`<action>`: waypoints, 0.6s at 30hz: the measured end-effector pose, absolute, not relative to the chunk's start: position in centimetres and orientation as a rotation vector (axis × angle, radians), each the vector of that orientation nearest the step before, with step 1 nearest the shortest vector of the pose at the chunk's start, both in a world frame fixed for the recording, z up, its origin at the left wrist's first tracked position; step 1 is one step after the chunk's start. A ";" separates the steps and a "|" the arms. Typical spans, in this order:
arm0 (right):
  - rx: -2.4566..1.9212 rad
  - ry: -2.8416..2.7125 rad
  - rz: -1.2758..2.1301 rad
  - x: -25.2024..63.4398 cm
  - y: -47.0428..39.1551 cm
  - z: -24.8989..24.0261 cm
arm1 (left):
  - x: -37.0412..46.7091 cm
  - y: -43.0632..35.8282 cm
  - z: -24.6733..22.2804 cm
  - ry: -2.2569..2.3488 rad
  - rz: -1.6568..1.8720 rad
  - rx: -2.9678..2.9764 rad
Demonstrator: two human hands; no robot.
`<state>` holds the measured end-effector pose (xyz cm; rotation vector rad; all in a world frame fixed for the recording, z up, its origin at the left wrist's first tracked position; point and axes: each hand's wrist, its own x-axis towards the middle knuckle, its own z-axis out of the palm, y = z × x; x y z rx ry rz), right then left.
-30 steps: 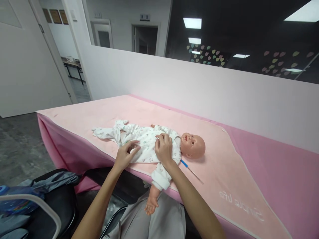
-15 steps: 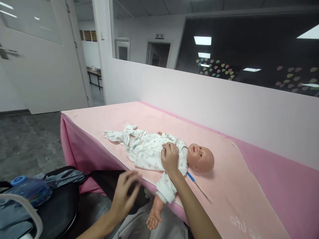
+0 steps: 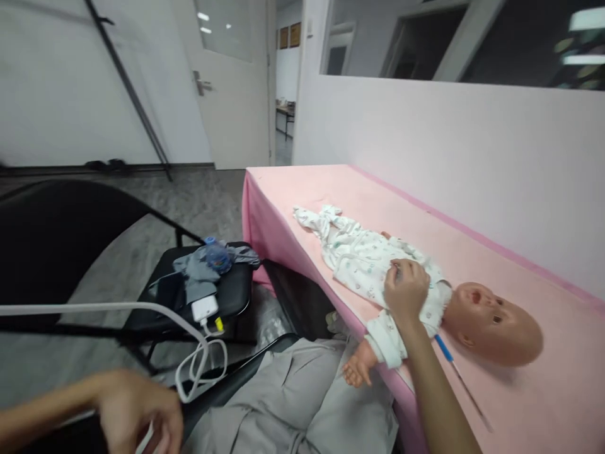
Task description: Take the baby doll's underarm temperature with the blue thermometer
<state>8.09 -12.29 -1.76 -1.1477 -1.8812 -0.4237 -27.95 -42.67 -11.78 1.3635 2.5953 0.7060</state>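
Note:
A baby doll (image 3: pixel 501 325) in a white printed outfit (image 3: pixel 359 252) lies on its back on the pink-covered table (image 3: pixel 558 403), head to the right. My right hand (image 3: pixel 407 293) is on its chest, fingers curled closed; a small greyish bit shows between thumb and fingers, too unclear to name. The doll's near arm (image 3: pixel 362 364) hangs over the table edge. Beside its neck lies a thin metal rod with a blue handle (image 3: pixel 444 348). Low at the left, away from the table, my left hand (image 3: pixel 139 410) is blurred, its fingers bent near a white strip.
A black chair (image 3: pixel 236 290) at the left bears grey cloth (image 3: pixel 193 268), a blue-capped bottle (image 3: pixel 217 255) and a white device (image 3: pixel 205 308) with a cable. A pale curved tube (image 3: pixel 142 306) crosses the lower left. A wall stands behind the table.
The view has swung left and down. My left hand has moved from near the table edge to the lower left. My right hand stays on the doll's chest.

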 end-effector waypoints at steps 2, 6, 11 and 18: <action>-1.151 -1.892 -0.440 8.2 -12.1 -1.8 | -30.1 -42.9 -11.7 2.635 0.529 1.207; -1.174 -1.903 -0.455 8.3 -11.8 -2.0 | -36.5 -42.5 -11.4 2.401 0.080 0.982; -1.183 -1.902 -0.499 8.5 -11.5 -2.2 | -42.4 -41.1 -13.8 2.260 -0.132 0.880; -1.140 -1.907 -0.571 8.7 -11.2 -2.5 | -43.6 -37.6 -20.1 2.466 -0.090 0.734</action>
